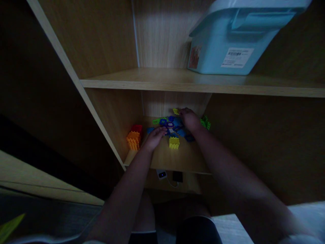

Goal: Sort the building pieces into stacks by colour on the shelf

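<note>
My right hand (190, 118) reaches to the back of the lower shelf, its fingers pinched on a flat yellow toy piece (176, 111). On the left of a pile of blue and purple toy pieces (175, 125), my left hand (155, 138) rests with its fingers bent; whether it grips a piece is too dark and small to make out. In front of the pile stands a stack of yellow pieces (174, 143). Orange pieces (133, 139) are stacked to the left, with red pieces (137, 128) behind them. Green pieces (205, 122) sit beyond my right wrist.
A light blue lidded bin (215, 57) stands on the upper shelf (162, 75), above my hands. Below the toy shelf lie a small white device (161, 174) and a black item (177, 176) with a white cable. Wooden side panels bound the compartment.
</note>
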Demonstrator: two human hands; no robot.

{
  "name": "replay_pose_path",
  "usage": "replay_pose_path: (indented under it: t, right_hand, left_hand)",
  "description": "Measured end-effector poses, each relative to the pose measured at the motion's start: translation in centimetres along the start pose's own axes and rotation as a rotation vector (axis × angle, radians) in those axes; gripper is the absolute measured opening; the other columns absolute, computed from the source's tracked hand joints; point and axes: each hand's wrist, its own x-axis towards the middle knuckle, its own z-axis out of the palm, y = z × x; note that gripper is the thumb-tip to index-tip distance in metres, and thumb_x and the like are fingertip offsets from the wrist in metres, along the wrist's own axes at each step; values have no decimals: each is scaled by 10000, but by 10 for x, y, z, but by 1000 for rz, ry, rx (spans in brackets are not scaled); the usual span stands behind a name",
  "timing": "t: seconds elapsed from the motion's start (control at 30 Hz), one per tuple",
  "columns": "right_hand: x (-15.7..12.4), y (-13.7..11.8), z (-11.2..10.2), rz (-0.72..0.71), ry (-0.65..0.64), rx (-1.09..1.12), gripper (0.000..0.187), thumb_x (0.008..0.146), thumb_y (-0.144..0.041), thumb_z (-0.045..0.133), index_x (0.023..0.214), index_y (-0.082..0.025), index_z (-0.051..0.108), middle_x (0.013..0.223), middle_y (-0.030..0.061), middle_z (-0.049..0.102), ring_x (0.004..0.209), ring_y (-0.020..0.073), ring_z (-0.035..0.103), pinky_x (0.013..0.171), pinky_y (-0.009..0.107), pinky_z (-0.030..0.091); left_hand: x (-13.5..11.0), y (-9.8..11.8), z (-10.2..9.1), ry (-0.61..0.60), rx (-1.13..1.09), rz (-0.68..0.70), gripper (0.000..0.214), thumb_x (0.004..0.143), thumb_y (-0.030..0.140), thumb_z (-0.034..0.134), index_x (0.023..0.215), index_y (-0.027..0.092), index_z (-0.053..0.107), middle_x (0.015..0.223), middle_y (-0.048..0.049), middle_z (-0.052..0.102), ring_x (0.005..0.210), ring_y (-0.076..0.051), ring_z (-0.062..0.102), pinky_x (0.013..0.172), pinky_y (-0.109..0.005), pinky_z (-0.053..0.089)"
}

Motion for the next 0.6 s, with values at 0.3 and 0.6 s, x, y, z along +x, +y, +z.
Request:
replay_pose_path:
  t: [0.3, 0.6]
  right_hand:
    - [-68, -87, -16, -475, 165, 3, 199, 1054, -147, 603, 1182, -210, 742, 1183, 131, 735, 1159, 306, 624, 1012, 443, 531]
    - [-76, -90, -16, -597, 169, 331, 217, 1016, -170, 710, 1212, -255, 748, 1278, 100, 747, 1229, 276, 652, 1086, 470, 551]
  left_hand:
    - [-10, 25, 6, -105, -503, -3, 580, 965, 700, 671, 1245, 195, 720, 1259, -129, 778, 1229, -255, 717, 1042, -401, 568]
    - [-15, 23, 0, -53, -526, -47, 375, 826, 322, 885, 1141, 170, 749, 1150, -83, 790, 1042, -188, 758, 919, -313, 603]
